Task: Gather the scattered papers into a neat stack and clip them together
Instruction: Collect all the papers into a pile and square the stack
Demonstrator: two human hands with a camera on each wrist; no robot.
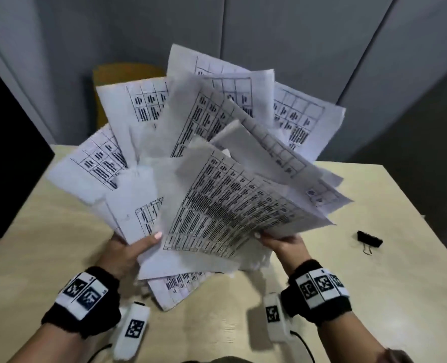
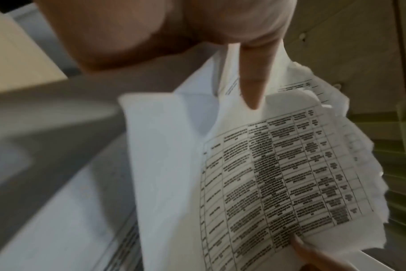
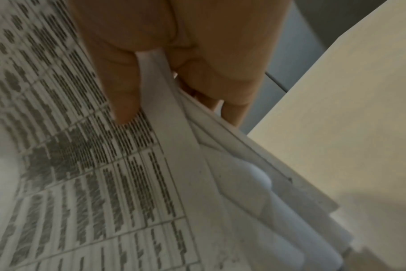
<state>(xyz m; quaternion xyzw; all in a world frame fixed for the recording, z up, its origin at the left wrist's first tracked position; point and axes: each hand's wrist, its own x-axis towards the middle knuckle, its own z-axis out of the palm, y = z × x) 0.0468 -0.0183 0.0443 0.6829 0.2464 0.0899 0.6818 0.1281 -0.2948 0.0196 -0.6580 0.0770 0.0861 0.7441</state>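
Nearest, the left hand is pinching the near left edge of the papers, thumb lying on top. The right hand is clamping the near right edge, thumb pressing the printed top sheet and fingers curling underneath. Both hands are holding the papers up above the table, and the sheets are fanning out unevenly away from the person. Farther right, a black clip is lying on the table, well apart from the papers.
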